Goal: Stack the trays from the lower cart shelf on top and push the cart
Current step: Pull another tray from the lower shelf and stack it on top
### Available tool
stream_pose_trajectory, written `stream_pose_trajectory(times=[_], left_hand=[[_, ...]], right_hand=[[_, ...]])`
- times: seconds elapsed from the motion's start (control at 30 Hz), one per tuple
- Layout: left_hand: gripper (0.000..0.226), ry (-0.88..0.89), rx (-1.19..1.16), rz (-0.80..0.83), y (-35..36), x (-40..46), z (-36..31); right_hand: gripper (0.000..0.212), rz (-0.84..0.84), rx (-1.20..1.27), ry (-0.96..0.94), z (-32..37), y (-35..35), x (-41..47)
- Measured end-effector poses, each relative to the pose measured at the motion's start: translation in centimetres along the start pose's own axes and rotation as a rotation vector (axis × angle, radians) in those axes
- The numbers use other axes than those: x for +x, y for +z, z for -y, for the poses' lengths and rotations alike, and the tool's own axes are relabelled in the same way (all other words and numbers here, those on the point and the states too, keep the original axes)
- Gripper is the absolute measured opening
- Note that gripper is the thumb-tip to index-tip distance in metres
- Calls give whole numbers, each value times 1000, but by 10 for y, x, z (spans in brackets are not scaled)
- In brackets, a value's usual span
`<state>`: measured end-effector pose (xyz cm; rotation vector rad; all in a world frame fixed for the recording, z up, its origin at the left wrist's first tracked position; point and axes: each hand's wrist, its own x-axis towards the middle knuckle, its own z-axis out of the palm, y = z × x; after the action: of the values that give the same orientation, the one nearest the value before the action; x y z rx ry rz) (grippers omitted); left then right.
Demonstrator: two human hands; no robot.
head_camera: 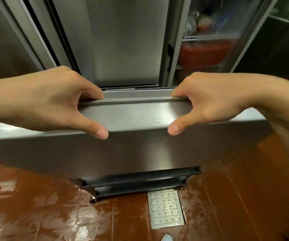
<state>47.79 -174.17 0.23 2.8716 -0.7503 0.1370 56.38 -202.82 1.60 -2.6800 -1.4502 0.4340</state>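
Both hands grip the near edge of a steel tray: the left hand [53, 100] has its fingers curled over the raised rim on the far side and its thumb pressed against the near face, and the right hand [208, 103] mirrors it, fingers hooked over the same rim and thumb on the front. Between the two hands the tray [133, 115] shows as a flat, shiny surface with a narrow ridge running straight from one set of fingers to the other. Below the thumbs the steel drops away as a broad front wall. Beneath that, the cart [140, 181] shows dark shelf rails and a caster at its lower left corner. Under the cart lies a wet, reddish-brown tiled floor [36, 214] with a perforated metal drain cover [166, 207] below the right hand. Beyond the fingers stands a steel cabinet door [119, 40], and past the right hand a glass-fronted fridge [208, 40] with blurred contents.
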Motion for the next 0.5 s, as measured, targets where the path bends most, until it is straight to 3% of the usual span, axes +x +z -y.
stream_pose_trajectory(times=[0.27,0.5], left_hand=[[63,-37,163,-163,-30,15,12],[54,-41,392,-278,59,44,62]], right_hand=[[68,-196,-90,-24,-11,-37,20],[55,-384,-266,81,-60,36,92]])
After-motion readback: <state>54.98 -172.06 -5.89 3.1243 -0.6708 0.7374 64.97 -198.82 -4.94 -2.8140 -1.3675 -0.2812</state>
